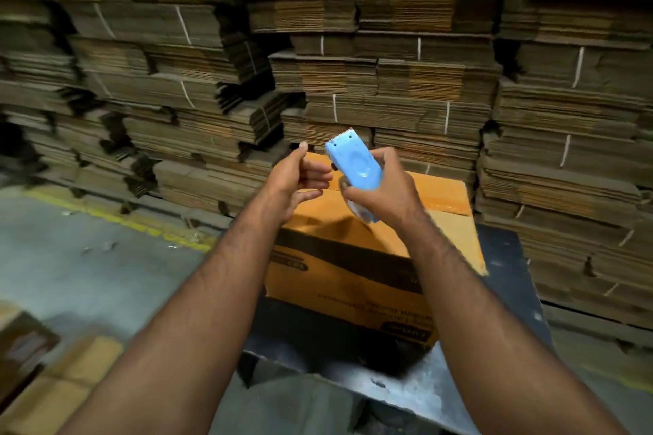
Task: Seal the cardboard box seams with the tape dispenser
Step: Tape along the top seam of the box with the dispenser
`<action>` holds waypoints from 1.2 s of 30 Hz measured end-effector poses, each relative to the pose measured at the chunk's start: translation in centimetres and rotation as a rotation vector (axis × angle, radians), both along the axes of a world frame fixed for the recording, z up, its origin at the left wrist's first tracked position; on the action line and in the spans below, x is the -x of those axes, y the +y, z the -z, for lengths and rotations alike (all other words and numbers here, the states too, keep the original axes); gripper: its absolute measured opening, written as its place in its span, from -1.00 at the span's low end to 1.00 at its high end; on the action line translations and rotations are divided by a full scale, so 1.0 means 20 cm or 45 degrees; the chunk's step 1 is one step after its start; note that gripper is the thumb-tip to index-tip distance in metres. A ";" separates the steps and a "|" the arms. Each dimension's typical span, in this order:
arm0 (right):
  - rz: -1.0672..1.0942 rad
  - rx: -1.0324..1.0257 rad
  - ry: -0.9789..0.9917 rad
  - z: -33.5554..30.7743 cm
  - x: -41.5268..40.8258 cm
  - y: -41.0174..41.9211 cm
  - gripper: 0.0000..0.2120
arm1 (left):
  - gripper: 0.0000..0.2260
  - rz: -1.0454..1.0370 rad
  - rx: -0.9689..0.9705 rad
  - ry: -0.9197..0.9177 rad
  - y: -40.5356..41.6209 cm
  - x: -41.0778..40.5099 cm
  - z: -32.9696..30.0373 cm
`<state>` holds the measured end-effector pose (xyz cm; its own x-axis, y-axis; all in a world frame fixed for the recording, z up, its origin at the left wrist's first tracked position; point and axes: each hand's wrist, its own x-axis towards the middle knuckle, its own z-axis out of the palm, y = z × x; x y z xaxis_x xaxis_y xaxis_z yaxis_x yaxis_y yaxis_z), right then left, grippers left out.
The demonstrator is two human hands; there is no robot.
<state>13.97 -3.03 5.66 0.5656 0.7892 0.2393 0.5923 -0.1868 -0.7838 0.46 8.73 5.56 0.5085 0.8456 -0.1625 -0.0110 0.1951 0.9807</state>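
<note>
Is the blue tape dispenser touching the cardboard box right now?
Apart. The head view shows the right hand holding the tape dispenser raised above the cardboard box.

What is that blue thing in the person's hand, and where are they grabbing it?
It is a blue tape dispenser. The right hand grips it around its lower end, by the tape roll, toothed blade pointing up. The left hand holds nothing visible.

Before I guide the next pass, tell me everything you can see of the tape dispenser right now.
The tape dispenser is light blue, plastic-looking, with a serrated metal cutter at its top end and a clear tape roll at its lower end. It is held in the air above the cardboard box, tilted with the cutter up and away from the person. The right hand grips its lower body. The left hand is beside it; contact unclear.
</note>
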 end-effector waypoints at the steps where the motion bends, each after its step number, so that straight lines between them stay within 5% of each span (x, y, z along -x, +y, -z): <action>1: -0.038 0.029 -0.018 0.00 0.02 0.02 -0.37 | -0.49 -0.013 0.031 -0.023 0.01 0.02 0.00; 7: -0.206 0.136 -0.095 0.03 0.08 0.09 -0.37 | -0.68 0.015 0.181 -0.030 0.08 0.08 -0.01; 13: -0.224 0.146 -0.146 0.03 0.05 0.09 -0.34 | -0.79 0.040 0.074 0.070 0.09 0.06 -0.03; 25: -0.069 -0.099 0.057 0.08 -0.15 -0.14 -0.32 | -0.74 0.255 -0.172 0.063 -0.07 -0.22 -0.11; 36: -0.003 -0.070 -0.039 0.05 -0.25 -0.27 -0.34 | -0.76 0.214 -0.190 0.058 -0.17 -0.37 -0.15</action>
